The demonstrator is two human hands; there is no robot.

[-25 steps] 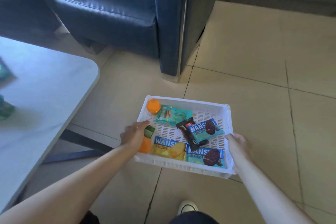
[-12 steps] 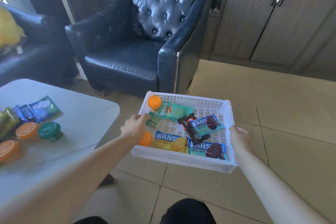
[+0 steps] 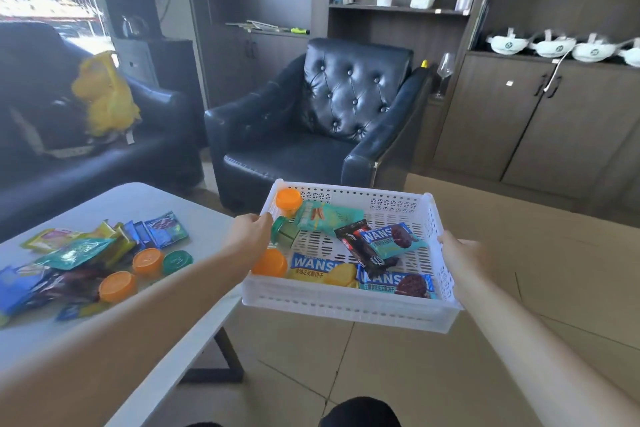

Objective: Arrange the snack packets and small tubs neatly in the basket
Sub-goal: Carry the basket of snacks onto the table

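Both hands hold the white basket (image 3: 346,305) in the air past the desk (image 3: 166,215) corner: left hand (image 3: 247,236) grip curled over the left rim, right hand (image 3: 460,256) grip clamped on the right rim. Between the grips: 3 tubs, 2 orange (image 3: 288,200) and 1 green (image 3: 284,231), plus 5 packets (image 3: 393,239). Left of the left grip, on the desk: 3 tubs (image 3: 117,286) and a packet pile (image 3: 74,253). Beyond the basket: black armchair (image 3: 318,128).
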